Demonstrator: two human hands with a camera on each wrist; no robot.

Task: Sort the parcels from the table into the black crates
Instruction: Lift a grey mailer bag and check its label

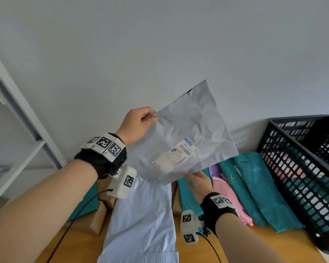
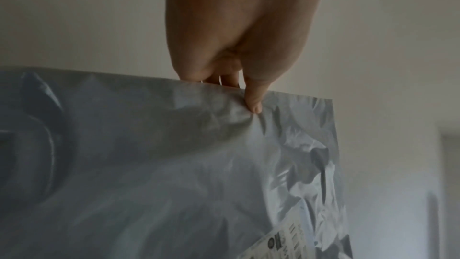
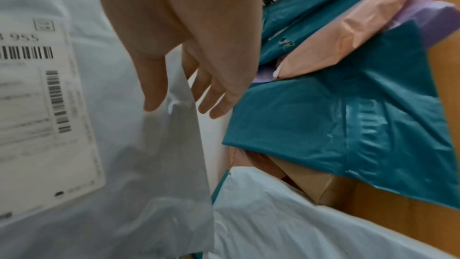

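While the left hand (image 1: 136, 126) pinches its top edge, the grey mailer (image 1: 186, 133) hangs limp and light.
Right hand (image 1: 198, 185), fingers spread, steadies the lower corner; slick film favours edge grips.

left hand (image 2: 239, 32) | fingers (image 2: 252, 95) pinch grey parcel (image 2: 174, 164) top edge | label (image 2: 286, 241) lower right

left hand (image 1: 136, 126) raised, pinching, right hand (image 1: 198, 185) lower, fingers straight

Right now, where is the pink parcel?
In the head view the pink parcel lies on the table to the right, between teal parcels, just right of the open right hand and left of the black crate.
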